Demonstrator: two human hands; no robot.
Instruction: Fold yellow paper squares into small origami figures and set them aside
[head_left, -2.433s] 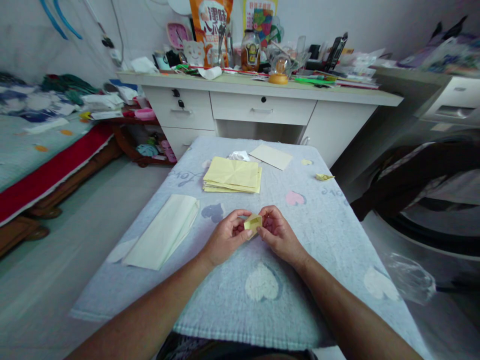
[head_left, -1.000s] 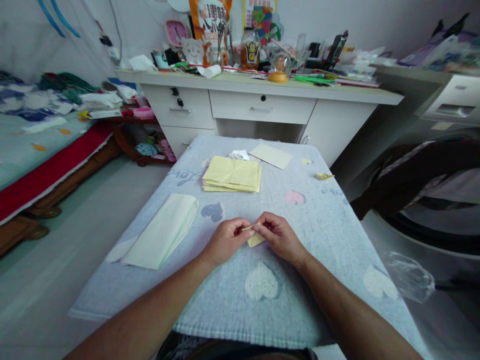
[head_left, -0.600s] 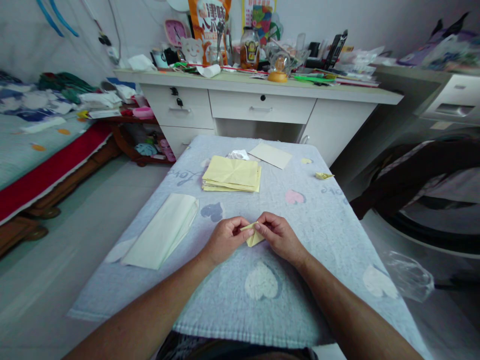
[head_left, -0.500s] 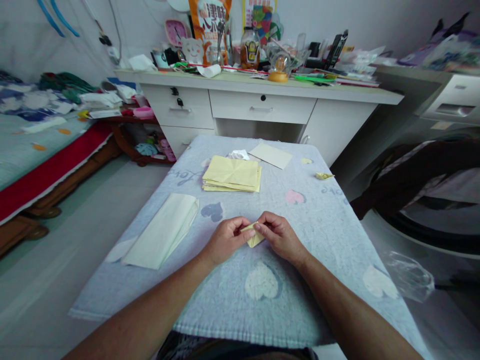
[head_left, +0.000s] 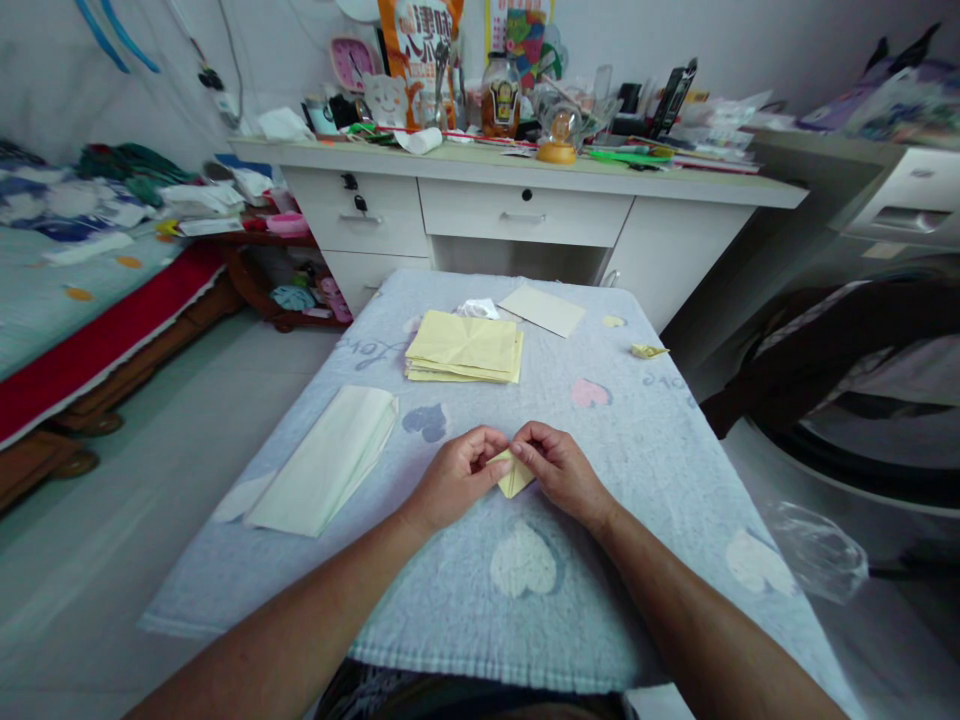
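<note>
A small folded yellow paper [head_left: 516, 480] is pinched between my two hands above the cloth-covered table [head_left: 637, 600]. My left hand [head_left: 459, 474] grips its left side, and my right hand [head_left: 564, 472] holds the right side, with the fingertips of both nearly meeting at its top. Beyond them lies a stack of yellow paper sheets [head_left: 461, 343]. To the left rests a folded pale green sheet bundle [head_left: 330, 460]. A small folded yellow piece [head_left: 648, 351] sits near the table's right edge.
A beige card [head_left: 544, 310] and a crumpled white wrapper [head_left: 478, 309] lie behind the stack. Further back stands a cluttered white desk [head_left: 517, 215]. On the left is a bed [head_left: 90, 290], on the right a washing machine [head_left: 900, 210]. A clear plastic bag [head_left: 821, 555] is at the lower right.
The folded paper has shifted slightly down and right, and more of its lower face shows. The fingers of my left hand have moved a little; the other things are where they were.
</note>
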